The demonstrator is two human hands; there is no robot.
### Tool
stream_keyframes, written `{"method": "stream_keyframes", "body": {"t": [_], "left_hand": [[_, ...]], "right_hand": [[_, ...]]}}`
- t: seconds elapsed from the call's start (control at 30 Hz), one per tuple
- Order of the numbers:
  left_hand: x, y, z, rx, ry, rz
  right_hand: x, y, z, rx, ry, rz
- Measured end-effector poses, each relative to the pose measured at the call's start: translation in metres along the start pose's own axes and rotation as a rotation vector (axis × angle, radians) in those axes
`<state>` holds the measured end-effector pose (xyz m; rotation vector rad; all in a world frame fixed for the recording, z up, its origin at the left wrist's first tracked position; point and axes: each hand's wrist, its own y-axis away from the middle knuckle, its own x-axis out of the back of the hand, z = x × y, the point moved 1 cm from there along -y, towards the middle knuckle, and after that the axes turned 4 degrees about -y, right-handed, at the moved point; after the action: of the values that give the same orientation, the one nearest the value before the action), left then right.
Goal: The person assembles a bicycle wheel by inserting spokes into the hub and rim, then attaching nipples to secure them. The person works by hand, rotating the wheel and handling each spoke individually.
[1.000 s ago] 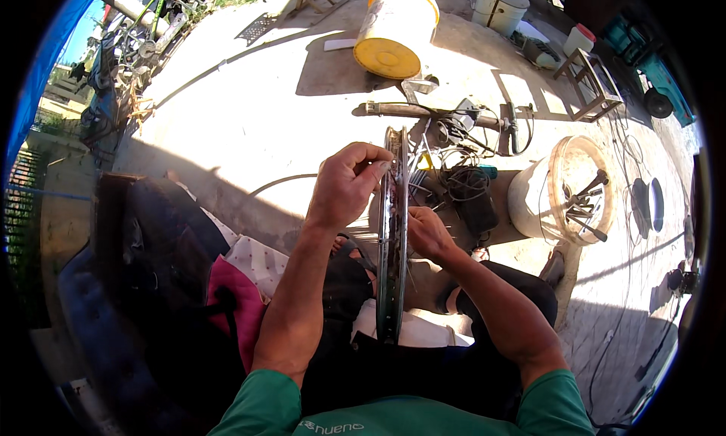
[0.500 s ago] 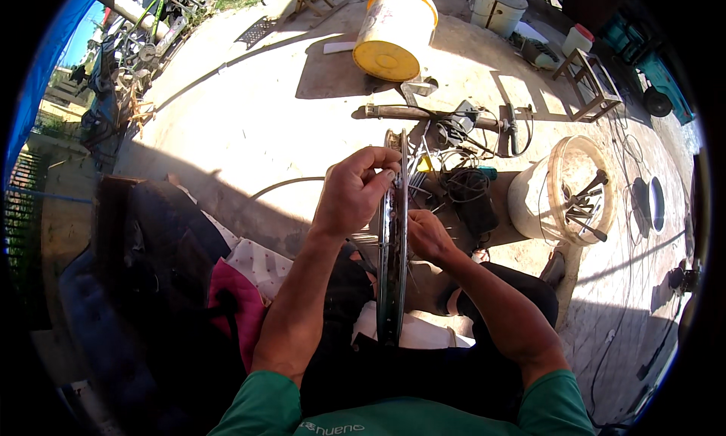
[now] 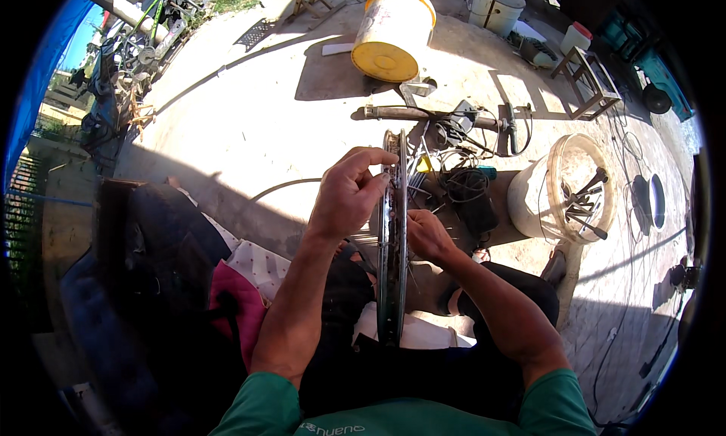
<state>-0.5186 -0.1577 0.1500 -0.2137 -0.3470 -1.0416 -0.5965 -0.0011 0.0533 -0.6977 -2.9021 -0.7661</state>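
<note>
A bare metal wheel rim (image 3: 391,285) stands upright between my legs, seen edge-on with its channel facing me. My left hand (image 3: 344,198) is at its upper part, thumb and forefinger bent over the channel with a small gap between their tips. Whatever they pinch is too small to make out. On the rim's right side my right hand (image 3: 429,235) is closed, its fingertips partly hidden by the rim. Thin spoke-like wires show beside the rim, near that hand, but what it grips is not clear.
Beyond the rim lie a floor pump (image 3: 484,122) and tangled cables (image 3: 463,185). A whitish bucket of tools (image 3: 541,194) leans at the right. Farther off are a yellow-and-white bucket (image 3: 393,35) and a small metal stand (image 3: 588,84). Pink cloth (image 3: 238,300) lies at my left.
My left hand has shifted slightly left, and its thumb has drawn back a little from the rim channel. My right hand and the rim look almost unchanged.
</note>
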Motion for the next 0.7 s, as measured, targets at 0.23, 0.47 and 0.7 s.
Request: {"method": "stream_keyframes", "body": {"t": [0.23,0.47,0.7], "left_hand": [[-0.002,0.000,-0.003,0.074,0.110,0.023],[-0.001,0.003,-0.006,0.056,0.032,0.044],[-0.020,0.015,-0.020,0.311,0.207,0.088]], "right_hand": [[-0.002,-0.003,0.008,0.057,-0.016,0.016],[-0.003,-0.003,0.007,0.013,-0.033,-0.006],[-0.005,-0.011,0.014,-0.002,-0.025,0.008]]}}
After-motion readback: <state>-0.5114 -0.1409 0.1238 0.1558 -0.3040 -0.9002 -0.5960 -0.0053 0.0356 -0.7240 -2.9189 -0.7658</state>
